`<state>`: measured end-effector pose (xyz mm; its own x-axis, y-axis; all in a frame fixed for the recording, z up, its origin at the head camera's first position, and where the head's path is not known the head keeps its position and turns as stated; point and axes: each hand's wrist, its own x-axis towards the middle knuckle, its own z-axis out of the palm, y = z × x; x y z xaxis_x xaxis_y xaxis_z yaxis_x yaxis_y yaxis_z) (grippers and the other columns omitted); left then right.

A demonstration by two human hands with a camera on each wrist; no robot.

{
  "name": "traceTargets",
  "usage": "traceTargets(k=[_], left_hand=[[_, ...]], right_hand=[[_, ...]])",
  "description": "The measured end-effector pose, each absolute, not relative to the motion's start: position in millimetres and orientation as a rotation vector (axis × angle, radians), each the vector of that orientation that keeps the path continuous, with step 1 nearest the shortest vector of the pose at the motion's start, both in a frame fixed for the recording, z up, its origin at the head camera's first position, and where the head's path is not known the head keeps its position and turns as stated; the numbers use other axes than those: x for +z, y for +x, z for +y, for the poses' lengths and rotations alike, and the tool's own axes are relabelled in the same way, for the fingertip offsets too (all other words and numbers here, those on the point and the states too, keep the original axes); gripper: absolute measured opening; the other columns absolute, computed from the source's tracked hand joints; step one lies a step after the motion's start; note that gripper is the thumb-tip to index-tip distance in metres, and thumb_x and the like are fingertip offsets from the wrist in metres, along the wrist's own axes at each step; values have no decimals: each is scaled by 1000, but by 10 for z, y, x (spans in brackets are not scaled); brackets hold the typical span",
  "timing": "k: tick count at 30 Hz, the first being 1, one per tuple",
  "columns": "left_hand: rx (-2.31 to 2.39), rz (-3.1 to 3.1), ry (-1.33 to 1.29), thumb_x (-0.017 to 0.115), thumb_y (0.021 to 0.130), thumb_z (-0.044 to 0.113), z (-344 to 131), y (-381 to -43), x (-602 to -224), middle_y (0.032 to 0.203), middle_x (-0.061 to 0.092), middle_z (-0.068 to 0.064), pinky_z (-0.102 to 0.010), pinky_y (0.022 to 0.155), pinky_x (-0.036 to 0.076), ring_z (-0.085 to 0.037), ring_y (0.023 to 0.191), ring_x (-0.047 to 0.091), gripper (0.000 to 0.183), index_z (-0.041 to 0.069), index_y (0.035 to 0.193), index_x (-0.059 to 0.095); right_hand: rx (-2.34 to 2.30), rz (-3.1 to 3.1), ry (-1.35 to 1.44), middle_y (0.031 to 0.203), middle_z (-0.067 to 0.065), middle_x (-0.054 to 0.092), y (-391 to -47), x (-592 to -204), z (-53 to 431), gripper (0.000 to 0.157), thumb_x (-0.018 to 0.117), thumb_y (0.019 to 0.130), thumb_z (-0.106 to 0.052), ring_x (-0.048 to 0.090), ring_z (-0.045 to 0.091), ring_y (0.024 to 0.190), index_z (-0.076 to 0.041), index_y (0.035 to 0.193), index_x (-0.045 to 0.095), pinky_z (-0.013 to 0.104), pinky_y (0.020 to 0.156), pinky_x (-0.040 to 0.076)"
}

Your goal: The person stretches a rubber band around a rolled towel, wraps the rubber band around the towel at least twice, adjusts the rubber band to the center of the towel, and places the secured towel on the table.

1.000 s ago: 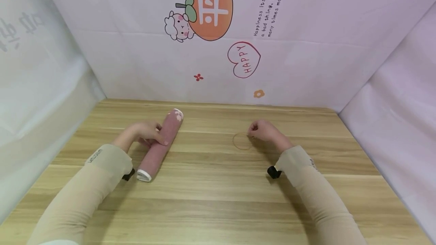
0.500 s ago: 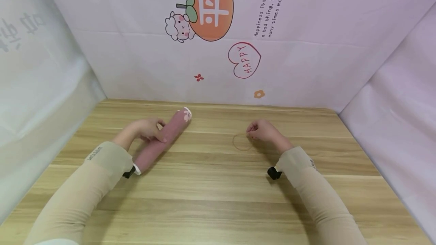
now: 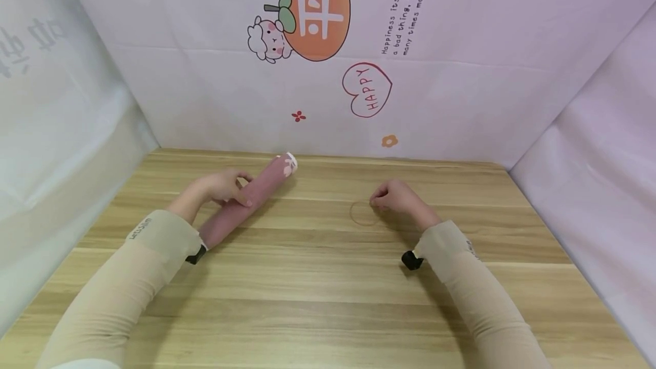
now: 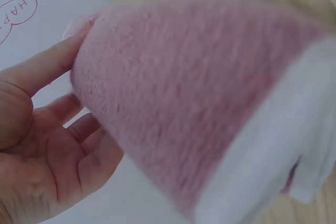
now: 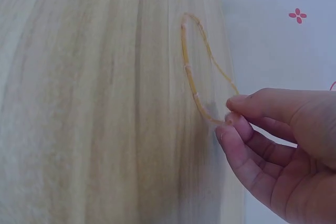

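Observation:
My left hand [image 3: 224,187] grips a rolled pink towel [image 3: 263,185] near its middle, thumb on top. The roll slants, its far end with a pale flower print raised toward the back wall and its near end beside the left cuff. In the left wrist view the towel's white edge band [image 4: 257,140] fills the lower right, with the thumb and fingers around the far part. On the right, my right hand [image 3: 397,196] pinches a thin yellow-orange rubber band [image 5: 186,66] between thumb and fingertips. The band hangs as a loose loop to the left of the fingers.
Both hands work over a wooden table [image 3: 318,289]. White printed cloth [image 3: 461,107] rises behind its back edge, and more cloth stands at the left and right sides. A small black wrist camera [image 3: 411,260] sits under the right cuff, another [image 3: 196,254] under the left.
The left hand has lifted and turned the towel roll, its far end swinging right and up and its near end shifting left. The right hand with the rubber band stays nearly still.

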<state>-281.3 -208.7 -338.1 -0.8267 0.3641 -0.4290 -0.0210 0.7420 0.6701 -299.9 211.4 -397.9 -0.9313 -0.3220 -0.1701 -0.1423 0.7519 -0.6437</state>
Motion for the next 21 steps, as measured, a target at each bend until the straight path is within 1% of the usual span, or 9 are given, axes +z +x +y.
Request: traceTargets(k=[5, 10, 13, 17, 21], left_hand=[[902, 2431, 317, 73, 94, 9, -2068, -2807, -3346, 125, 59, -30, -42, 86, 57, -35, 108, 64, 62, -8, 145, 42], [838, 2510, 401, 72, 94, 7, -2029, -2801, -3354, 126, 59, -32, -49, 93, 54, -42, 113, 61, 53, -6, 139, 49], [830, 2548, 448, 71, 94, 5, -1982, -2805, -3373, 127, 59, -33, -54, 97, 51, -46, 118, 58, 46, -4, 135, 53], [826, 2582, 500, 70, 93, 2, -1924, -2808, -3390, 128, 59, -34, -56, 99, 49, -48, 120, 57, 44, -6, 133, 53], [811, 2604, 524, 70, 93, 2, -1885, -2804, -3395, 128, 59, -34, -56, 99, 49, -47, 120, 57, 44, -6, 133, 53]], right_hand=[[-979, 2679, -368, 85, 6, 68, -2993, -3987, 2108, 17, 68, 99, -12, 59, 19, 83, 0, 108, 74, 34, 78, 52], [-1003, 2672, -380, 79, 5, 65, -3001, -4001, 2102, 15, 68, 99, -12, 57, 19, 79, 0, 106, 73, 33, 75, 50], [-1024, 2666, -388, 81, 6, 65, -3005, -3996, 2109, 16, 66, 99, -11, 58, 19, 77, 1, 107, 72, 32, 72, 51], [-1036, 2670, -387, 82, 8, 67, -3017, -3987, 2110, 18, 64, 99, -10, 59, 20, 76, 2, 110, 72, 32, 72, 52], [-1040, 2675, -388, 78, 8, 65, -3024, -3974, 2095, 21, 61, 99, -9, 57, 18, 74, 3, 113, 72, 30, 71, 50]])
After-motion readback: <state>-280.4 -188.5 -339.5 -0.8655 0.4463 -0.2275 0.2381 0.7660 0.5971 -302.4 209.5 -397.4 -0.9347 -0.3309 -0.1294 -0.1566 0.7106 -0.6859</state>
